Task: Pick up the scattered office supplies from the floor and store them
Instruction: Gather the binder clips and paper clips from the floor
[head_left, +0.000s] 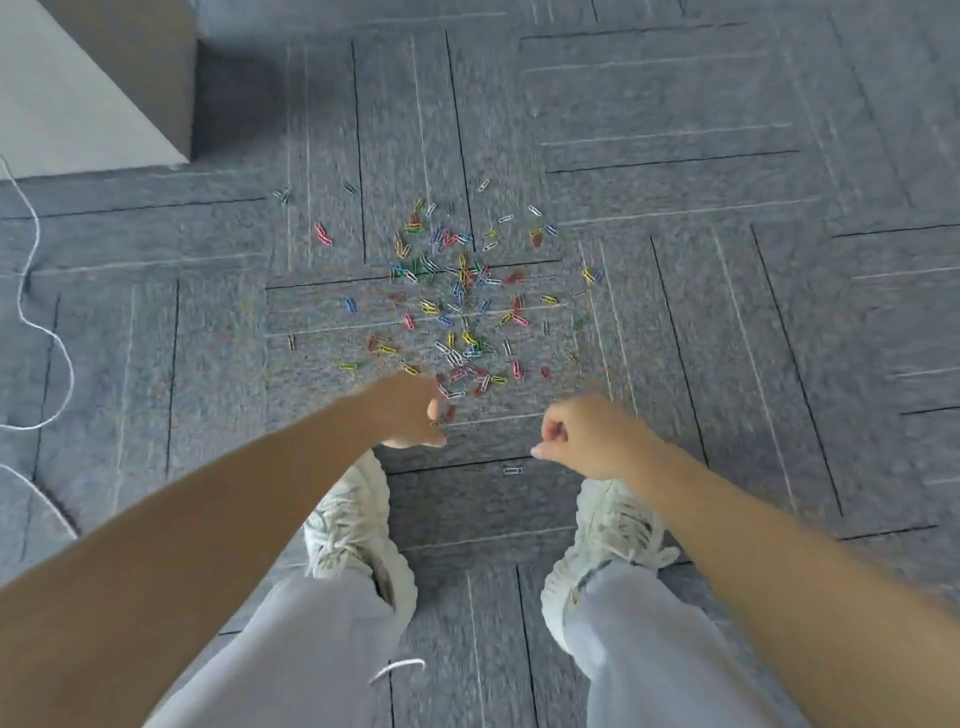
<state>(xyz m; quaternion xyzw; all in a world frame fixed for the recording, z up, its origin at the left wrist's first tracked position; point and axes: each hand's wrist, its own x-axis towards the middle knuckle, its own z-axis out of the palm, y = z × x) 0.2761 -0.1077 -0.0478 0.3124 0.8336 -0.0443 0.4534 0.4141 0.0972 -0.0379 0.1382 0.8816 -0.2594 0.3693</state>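
Several coloured paper clips (457, 291) lie scattered over the grey carpet in front of my feet. One white clip (512, 470) lies apart, close to my right shoe. My left hand (410, 410) hangs over the near edge of the scatter with its fingers curled; something small shows at its fingertips, too blurred to name. My right hand (587, 434) hovers above the carpet to the right, fingers curled, with nothing visible in it. The frame is motion-blurred.
A pale desk corner and its panel (104, 93) stand at the top left. A thin white cable (31, 291) snakes along the left side of the carpet. My two pale shoes (353, 525) stand just behind the scatter.
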